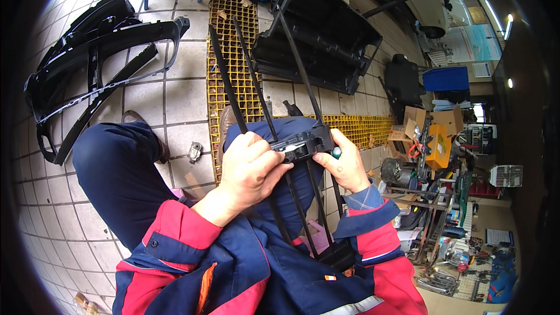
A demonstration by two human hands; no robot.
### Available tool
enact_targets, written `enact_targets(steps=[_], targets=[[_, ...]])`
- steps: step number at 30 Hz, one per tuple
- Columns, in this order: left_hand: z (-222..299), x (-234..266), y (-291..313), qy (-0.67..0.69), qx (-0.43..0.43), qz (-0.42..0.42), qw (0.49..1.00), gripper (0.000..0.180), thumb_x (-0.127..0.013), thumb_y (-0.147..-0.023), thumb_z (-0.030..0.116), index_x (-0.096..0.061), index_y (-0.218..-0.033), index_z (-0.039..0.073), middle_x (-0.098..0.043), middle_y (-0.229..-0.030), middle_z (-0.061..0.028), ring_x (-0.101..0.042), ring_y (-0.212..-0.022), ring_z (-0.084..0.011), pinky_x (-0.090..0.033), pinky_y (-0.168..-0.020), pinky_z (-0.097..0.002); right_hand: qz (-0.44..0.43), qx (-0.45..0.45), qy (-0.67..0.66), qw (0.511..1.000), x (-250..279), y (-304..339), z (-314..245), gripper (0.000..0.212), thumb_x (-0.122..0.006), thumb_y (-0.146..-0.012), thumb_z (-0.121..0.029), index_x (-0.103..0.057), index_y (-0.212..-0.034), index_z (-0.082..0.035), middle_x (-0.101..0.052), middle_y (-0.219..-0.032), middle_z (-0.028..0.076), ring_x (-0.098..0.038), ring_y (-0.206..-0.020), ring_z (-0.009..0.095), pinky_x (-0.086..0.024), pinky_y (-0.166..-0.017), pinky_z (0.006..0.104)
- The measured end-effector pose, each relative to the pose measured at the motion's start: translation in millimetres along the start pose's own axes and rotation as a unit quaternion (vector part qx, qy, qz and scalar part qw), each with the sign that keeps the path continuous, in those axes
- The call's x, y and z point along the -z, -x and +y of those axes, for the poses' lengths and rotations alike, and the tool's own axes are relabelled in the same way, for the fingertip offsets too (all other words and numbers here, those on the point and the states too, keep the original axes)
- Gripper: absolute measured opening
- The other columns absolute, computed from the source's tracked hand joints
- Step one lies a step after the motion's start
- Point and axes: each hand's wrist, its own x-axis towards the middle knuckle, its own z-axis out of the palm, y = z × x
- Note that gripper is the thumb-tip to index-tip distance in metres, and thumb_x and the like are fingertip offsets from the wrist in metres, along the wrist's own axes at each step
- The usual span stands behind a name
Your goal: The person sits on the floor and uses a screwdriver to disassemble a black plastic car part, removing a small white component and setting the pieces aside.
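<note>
A long black frame of thin parallel bars (pixel 301 70) lies across my lap, slanting from the far floor toward my body. A black moulded plastic bracket (pixel 308 143) crosses the bars above my knee. My left hand (pixel 251 166) is closed on the bracket's left end, thumb and fingers pressed together beside a small whitish piece. My right hand (pixel 345 165) grips its right end, with the thumb on the near edge. Beside that thumb shows a small rounded greenish end (pixel 336 152), perhaps a tool handle; the rest of it is hidden.
A black car-body trim frame (pixel 96 61) lies on the tiled floor at left. A large black plastic panel (pixel 318 35) lies ahead, near a yellow floor grating (pixel 236 6). A small metal part (pixel 195 151) sits by my foot. Cluttered shelves (pixel 431 198) stand at right.
</note>
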Motion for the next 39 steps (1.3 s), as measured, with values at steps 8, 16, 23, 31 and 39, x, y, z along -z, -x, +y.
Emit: enact_targets(steps=[8,16,23,31,39], targets=[[-5.3,7.8,-1.7,0.009,-0.003,0.029,1.0,0.033,-0.097,-0.071,0.012,-0.075,-0.096,0.007,-0.065,-0.095,-0.0087,-0.063,-0.096,-0.0305,-0.051,-0.089,-0.0449,-0.023,0.01,-0.129,0.991,7.0,-1.8,19.4,0.052,-0.09,-0.097,-0.03,-0.07,-0.135,-0.001,-0.072,-0.12,0.0,-0.061,-0.11,0.012,-0.049,-0.103,0.0302],[-16.4,-16.1,18.5,0.313,0.462,0.109,0.822,0.071,-0.092,-0.093,0.024,-0.053,-0.146,-0.002,-0.064,-0.129,-0.0122,-0.065,-0.118,-0.0207,-0.056,-0.106,-0.0377,-0.014,0.009,-0.108,0.994,8.5,2.6,15.9,0.054,-0.091,-0.096,-0.036,-0.072,-0.132,-0.001,-0.072,-0.116,0.0,-0.062,-0.109,0.013,-0.049,-0.101,0.0308],[-28.4,-23.0,30.4,0.596,0.525,0.053,0.605,0.037,-0.081,-0.104,0.01,-0.063,-0.136,0.004,-0.074,-0.113,-0.0053,-0.075,-0.102,-0.0136,-0.061,-0.092,-0.0302,0.004,-0.02,-0.038,0.999,3.8,4.5,-4.9,0.051,-0.096,-0.091,-0.028,-0.072,-0.127,-0.002,-0.076,-0.112,0.003,-0.067,-0.103,0.013,-0.055,-0.095,0.0322],[-24.7,-19.8,25.6,0.655,0.514,0.061,0.55,0.026,-0.079,-0.105,0.008,-0.068,-0.129,0.005,-0.078,-0.104,-0.0034,-0.079,-0.093,-0.0138,-0.066,-0.086,-0.0298,0.096,0.032,0.236,0.966,-5.2,1.4,-31.6,0.075,-0.105,-0.076,-0.034,-0.068,-0.133,-0.003,-0.073,-0.114,0.012,-0.072,-0.102,0.026,-0.059,-0.092,0.0378],[-21.4,-19.4,23.7,0.635,0.514,0.061,0.574,0.026,-0.079,-0.106,0.009,-0.067,-0.129,0.004,-0.077,-0.107,-0.0042,-0.077,-0.093,-0.0121,-0.064,-0.085,-0.0289,0.097,0.17,0.224,0.955,-19.0,22.9,-75.7,0.076,-0.107,-0.07,-0.035,-0.077,-0.134,-0.006,-0.064,-0.11,0.009,-0.063,-0.095,0.023,-0.054,-0.08,0.0342]])
